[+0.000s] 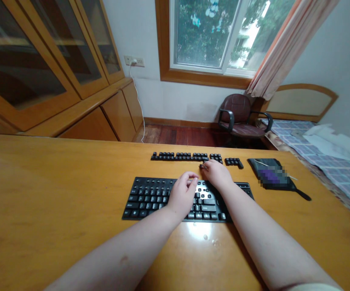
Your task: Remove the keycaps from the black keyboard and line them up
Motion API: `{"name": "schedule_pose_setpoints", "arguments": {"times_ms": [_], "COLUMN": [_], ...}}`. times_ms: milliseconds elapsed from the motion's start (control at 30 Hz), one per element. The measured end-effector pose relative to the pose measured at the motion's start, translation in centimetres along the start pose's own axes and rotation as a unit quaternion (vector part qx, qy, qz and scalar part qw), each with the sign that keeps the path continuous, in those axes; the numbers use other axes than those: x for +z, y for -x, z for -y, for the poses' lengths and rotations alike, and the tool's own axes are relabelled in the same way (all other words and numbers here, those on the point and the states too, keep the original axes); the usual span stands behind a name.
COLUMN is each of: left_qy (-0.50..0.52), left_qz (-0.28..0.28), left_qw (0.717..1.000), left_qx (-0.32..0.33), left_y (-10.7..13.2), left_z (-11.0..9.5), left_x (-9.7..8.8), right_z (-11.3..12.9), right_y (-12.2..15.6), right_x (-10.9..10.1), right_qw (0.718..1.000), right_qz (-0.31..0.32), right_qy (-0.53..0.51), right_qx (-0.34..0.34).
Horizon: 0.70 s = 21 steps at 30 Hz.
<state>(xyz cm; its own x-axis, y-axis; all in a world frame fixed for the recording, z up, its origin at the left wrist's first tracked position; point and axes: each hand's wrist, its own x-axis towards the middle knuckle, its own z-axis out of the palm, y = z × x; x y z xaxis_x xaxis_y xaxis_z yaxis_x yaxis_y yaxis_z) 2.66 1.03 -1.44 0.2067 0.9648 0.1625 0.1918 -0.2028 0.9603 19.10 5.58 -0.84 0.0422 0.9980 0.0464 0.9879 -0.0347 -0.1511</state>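
A black keyboard (150, 198) lies on the wooden desk (56, 194); some of its keys are off, leaving pale gaps near the middle. My left hand (182, 194) rests on the keyboard with fingers curled down onto it. My right hand (217, 173) reaches past the keyboard's far edge, fingers pinched on a small dark keycap (203, 166). A row of removed black keycaps (187, 156) is lined up on the desk just beyond, with a smaller group (233, 162) to its right.
A dark pouch (270, 173) with a thin stick on it and a black-handled tool (302, 195) lie to the right. Cabinets stand at left, an office chair (239, 117) and a bed (329, 157) behind the desk.
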Motion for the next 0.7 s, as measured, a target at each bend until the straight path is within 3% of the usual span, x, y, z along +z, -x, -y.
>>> {"name": "schedule_pose_setpoints", "arguments": {"times_ms": [200, 533, 700], "left_qy": [-0.002, 0.008, 0.001], "left_qz": [-0.001, -0.004, 0.001], "left_qw": [1.0, 1.0, 1.0], "left_qx": [0.001, -0.008, -0.006], "left_y": [0.05, 0.02, 0.03], "left_z": [-0.19, -0.34, -0.52], "left_x": [-0.05, -0.1, -0.13], "right_z": [-0.06, -0.46, -0.3], "right_y": [0.14, -0.14, -0.02], "right_x": [0.13, 0.57, 0.32], "right_qw": [1.0, 0.999, 0.999], "right_qz": [-0.019, 0.03, 0.0], "right_qy": [-0.022, -0.027, -0.033], "right_qx": [-0.003, -0.024, -0.017]}}
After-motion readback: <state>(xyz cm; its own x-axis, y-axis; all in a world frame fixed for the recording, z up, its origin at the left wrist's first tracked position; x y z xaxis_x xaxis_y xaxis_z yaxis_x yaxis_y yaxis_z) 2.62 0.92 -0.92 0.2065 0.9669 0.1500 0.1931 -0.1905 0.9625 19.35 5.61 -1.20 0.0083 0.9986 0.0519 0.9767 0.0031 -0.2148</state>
